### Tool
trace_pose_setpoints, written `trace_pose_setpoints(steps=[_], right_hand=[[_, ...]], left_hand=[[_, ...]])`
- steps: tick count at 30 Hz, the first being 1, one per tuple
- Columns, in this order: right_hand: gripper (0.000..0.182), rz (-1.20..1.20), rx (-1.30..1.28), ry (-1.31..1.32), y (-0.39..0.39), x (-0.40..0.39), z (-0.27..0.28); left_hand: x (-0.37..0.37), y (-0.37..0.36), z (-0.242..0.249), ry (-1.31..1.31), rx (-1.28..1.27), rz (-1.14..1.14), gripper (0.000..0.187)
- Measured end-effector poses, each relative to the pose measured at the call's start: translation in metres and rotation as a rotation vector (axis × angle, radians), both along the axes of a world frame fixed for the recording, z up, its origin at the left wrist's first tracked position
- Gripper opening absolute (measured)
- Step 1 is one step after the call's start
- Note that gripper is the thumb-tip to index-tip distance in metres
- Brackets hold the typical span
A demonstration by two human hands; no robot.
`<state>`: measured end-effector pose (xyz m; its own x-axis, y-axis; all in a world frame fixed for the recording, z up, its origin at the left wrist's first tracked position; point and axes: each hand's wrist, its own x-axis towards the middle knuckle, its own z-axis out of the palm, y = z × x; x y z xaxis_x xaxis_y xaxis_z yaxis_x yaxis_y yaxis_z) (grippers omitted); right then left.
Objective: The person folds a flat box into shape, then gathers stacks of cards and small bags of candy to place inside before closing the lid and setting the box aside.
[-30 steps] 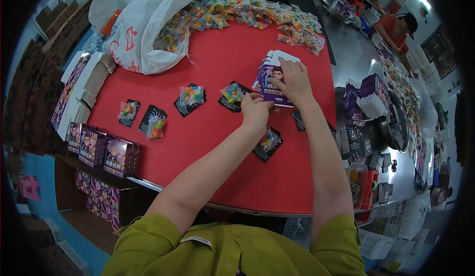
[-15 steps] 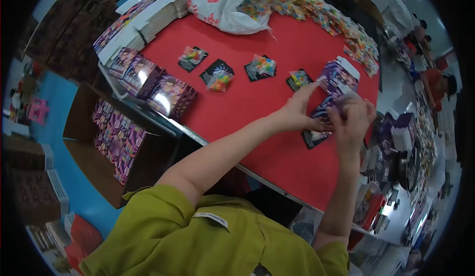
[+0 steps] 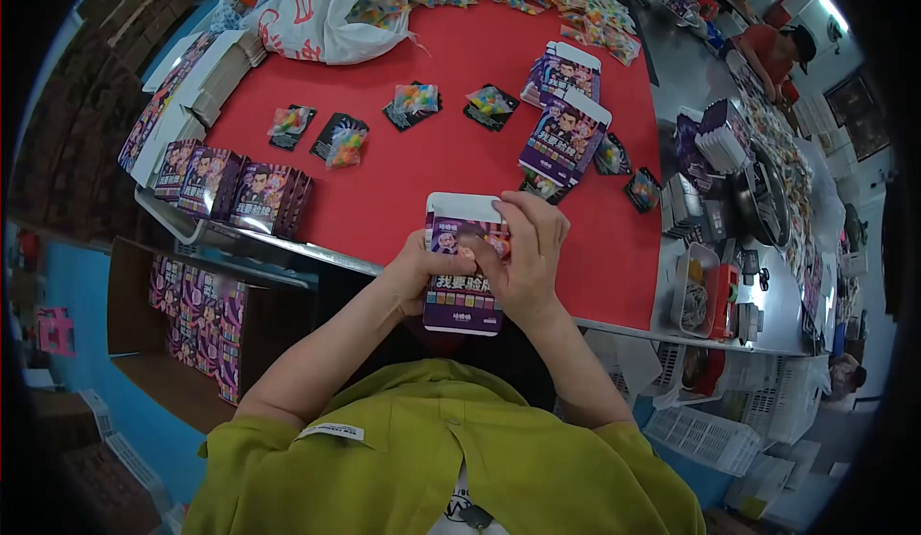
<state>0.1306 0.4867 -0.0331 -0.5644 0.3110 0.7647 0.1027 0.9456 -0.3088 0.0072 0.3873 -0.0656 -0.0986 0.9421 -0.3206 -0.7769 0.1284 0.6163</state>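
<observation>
In front of my body, at the table's near edge, is a purple printed card box (image 3: 462,316) with its white top flap raised; there may be more than one box in the stack. My left hand (image 3: 419,270) is closed around its left side, thumb across the front. My right hand (image 3: 531,252) grips the right side, fingertips near the flap and thumb on the printed face. Beyond my right hand lie two piles of similar purple boxes, the nearer pile (image 3: 566,137) partly covering small black packets. Candy sachets on black packets (image 3: 417,100) are spread across the red tabletop (image 3: 384,166).
Upright purple boxes (image 3: 259,194) stand at the table's left corner beside flat card stacks (image 3: 206,89). A white sack (image 3: 317,12) and heaped candy sachets (image 3: 595,22) line the back. An open carton (image 3: 134,305) sits lower left. Another person (image 3: 772,50) works at the far right.
Both hands have come from the right side of the table to in front of my body, now gripping a purple box. My view has turned to the right. Two box piles show where my hands were.
</observation>
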Motion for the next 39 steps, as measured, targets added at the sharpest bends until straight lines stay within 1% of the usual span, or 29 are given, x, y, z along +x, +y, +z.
trace_pose_setpoints(steps=[1,2,3,4,5,6,7,8,9,10,12,13,15,16,18,19,21,23,24,26,27,29,30,31,33,34,36,38,39], right_hand=[[0.048,-0.057,-0.065,0.011,-0.009,0.002,-0.002],[0.05,-0.038,-0.12,-0.014,-0.017,0.003,-0.013],[0.052,-0.022,-0.175,-0.039,-0.025,0.004,-0.025],[0.045,-0.02,-0.53,0.016,-0.036,0.004,-0.031],[0.039,-0.026,-0.882,0.071,-0.043,0.004,-0.037],[0.029,0.026,-0.968,-0.05,-0.039,0.01,-0.044],[0.029,0.025,-0.968,-0.057,-0.04,0.012,-0.051],[0.025,0.096,-0.947,0.027,-0.04,0.014,-0.056],[0.023,0.167,-0.923,0.112,-0.04,0.014,-0.059],[0.023,0.167,-0.923,0.111,-0.04,0.014,-0.058],[0.029,0.139,-1.051,0.056,-0.038,0.013,-0.054],[0.029,0.137,-1.054,0.055,-0.04,0.013,-0.055],[0.039,0.155,-0.953,0.19,-0.043,0.009,-0.056],[0.039,0.166,-0.956,0.188,-0.043,0.009,-0.055],[0.045,0.343,-1.119,0.275,-0.043,0.011,-0.052],[0.047,0.374,-1.185,0.251,-0.04,0.014,-0.053],[0.045,0.324,-1.197,0.066,-0.035,0.027,-0.054],[0.028,0.213,-1.188,0.141,-0.019,0.03,-0.081],[0.024,0.239,-1.236,0.195,-0.01,0.033,-0.091],[0.02,0.416,-1.307,0.124,0.0,0.04,-0.1],[0.019,0.486,-1.334,0.091,-0.001,0.038,-0.1],[0.022,0.127,-0.474,-0.158,-0.017,0.028,-0.073],[0.029,0.098,-0.461,-0.159,-0.023,0.027,-0.071],[0.029,0.101,-0.463,-0.168,-0.027,0.028,-0.064],[0.039,0.119,0.041,-0.48,-0.029,0.043,-0.046],[0.042,0.235,0.181,-0.552,-0.029,0.045,-0.042],[0.04,0.339,0.243,-0.581,-0.031,0.043,-0.046],[0.04,0.303,0.131,-0.423,-0.021,0.042,-0.059],[0.04,0.258,0.135,-0.434,-0.015,0.04,-0.057]], left_hand=[[-0.001,-0.005,0.008,0.014,-0.042,0.068,0.032],[0.0,-0.009,0.005,0.007,-0.048,0.086,0.032],[0.002,-0.013,0.001,0.116,-0.079,0.126,0.03],[0.003,-0.016,-0.002,0.228,-0.11,0.159,0.028],[0.007,-0.017,-0.003,0.233,-0.073,0.214,0.024],[0.008,-0.017,-0.003,0.229,-0.075,0.219,0.024],[0.01,-0.017,-0.003,0.244,-0.061,0.266,0.023],[0.01,-0.016,-0.003,0.261,-0.046,0.312,0.022],[0.009,-0.017,-0.004,0.365,-0.014,0.326,0.03],[0.012,-0.018,-0.004,0.364,-0.014,0.326,0.03],[0.021,-0.017,-0.002,0.671,0.182,0.624,0.037],[0.022,-0.016,-0.006,0.67,0.178,0.622,0.037],[0.02,-0.01,-0.019,0.906,0.351,0.756,0.04],[0.017,-0.01,-0.023,0.913,0.347,0.765,0.04],[0.007,-0.016,-0.028,0.868,0.217,0.536,0.034],[0.004,-0.014,-0.028,0.783,0.214,0.509,0.024],[0.001,-0.011,-0.034,0.74,0.202,0.452,0.011],[0.001,-0.008,-0.039,0.652,0.21,0.373,0.007],[0.0,-0.006,-0.045,0.596,0.199,0.32,0.008],[0.003,0.004,-0.042,0.393,0.255,0.479,0.017],[-0.002,0.007,-0.046,0.405,0.233,0.526,0.017],[-0.013,0.007,-0.055,0.296,0.305,0.379,0.027],[-0.019,0.002,-0.054,0.298,0.297,0.399,0.027],[-0.022,0.001,-0.053,0.313,0.228,0.411,0.03],[-0.026,0.003,-0.052,0.304,0.139,0.385,0.036],[-0.028,0.003,-0.053,0.29,0.116,0.367,0.036],[-0.022,0.002,-0.056,0.344,0.081,0.307,0.036],[-0.011,0.001,-0.055,0.493,0.081,0.312,0.033],[-0.005,-0.003,-0.045,0.572,0.095,0.348,0.03]])
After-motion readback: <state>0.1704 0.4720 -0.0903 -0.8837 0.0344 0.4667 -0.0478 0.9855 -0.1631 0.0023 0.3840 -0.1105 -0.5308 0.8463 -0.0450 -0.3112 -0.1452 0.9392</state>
